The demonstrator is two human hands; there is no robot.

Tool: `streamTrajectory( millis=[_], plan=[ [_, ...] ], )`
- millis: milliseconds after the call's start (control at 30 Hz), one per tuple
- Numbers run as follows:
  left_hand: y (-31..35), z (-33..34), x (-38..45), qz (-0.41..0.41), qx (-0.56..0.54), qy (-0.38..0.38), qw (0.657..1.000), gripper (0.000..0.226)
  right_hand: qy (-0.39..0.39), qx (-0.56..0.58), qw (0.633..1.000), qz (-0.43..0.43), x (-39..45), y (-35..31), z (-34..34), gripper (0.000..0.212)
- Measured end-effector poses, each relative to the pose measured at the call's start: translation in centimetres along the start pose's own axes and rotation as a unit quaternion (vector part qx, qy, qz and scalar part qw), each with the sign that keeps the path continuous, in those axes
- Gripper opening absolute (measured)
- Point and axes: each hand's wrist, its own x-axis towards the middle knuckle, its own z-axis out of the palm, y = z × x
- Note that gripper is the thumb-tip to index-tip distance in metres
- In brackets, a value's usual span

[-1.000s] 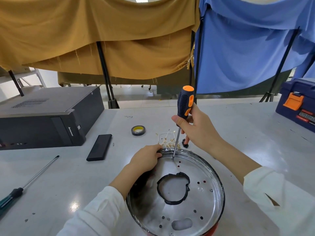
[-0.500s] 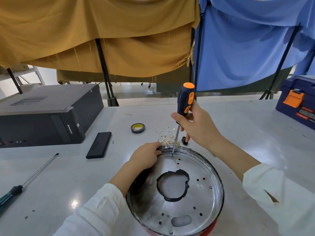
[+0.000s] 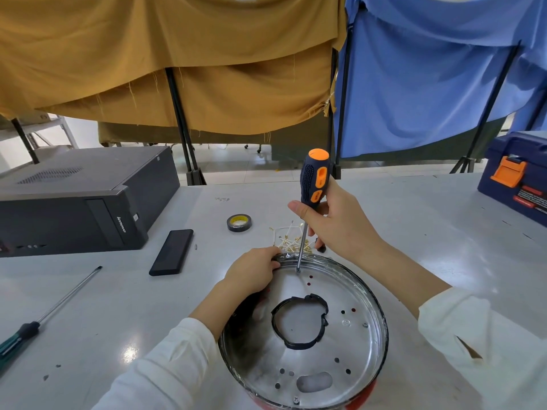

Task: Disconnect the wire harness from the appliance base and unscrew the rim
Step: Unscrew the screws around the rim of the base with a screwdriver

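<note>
- Under my right hand, the screwdriver stands nearly upright, its tip on a screw at the far inner edge of the appliance base, which sits on the worktop directly before me.
- Right fingers are wrapped round the orange-and-black handle; my left hand grips the rim just beside the tip, fingers curled over the edge.
- Risk: if the shaft leans, I judge the tip could jump out of the screw and strip it, or skid toward my left fingers so close by.
- Risk: if my left grip slackens, the base could turn with the screw.
- Just beyond my fingers lies the wire harness, apart from the base.
- Count: two screwdrivers, the second well left of my left hand; one tape roll; one black slab; one computer case; one toolbox.
</note>
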Motion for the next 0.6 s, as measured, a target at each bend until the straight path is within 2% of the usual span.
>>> streamTrajectory(
  millis=[167,367,600],
  plan=[
    [0.0,0.2,0.0,-0.002,0.009,0.004,1.000,0.024,0.053,-0.045,0.998,-0.004,0.2,0.2,0.3,0.022],
    [-0.1,0.4,-0.1,-0.001,0.021,0.019,1.000,0.026,0.103,-0.047,0.993,0.015,0.2,0.8,0.9,0.025],
    [-0.1,0.4,0.0,-0.006,0.021,0.014,1.000,0.023,0.124,-0.027,0.991,0.035,0.3,1.4,0.3,0.025]
  ],
)
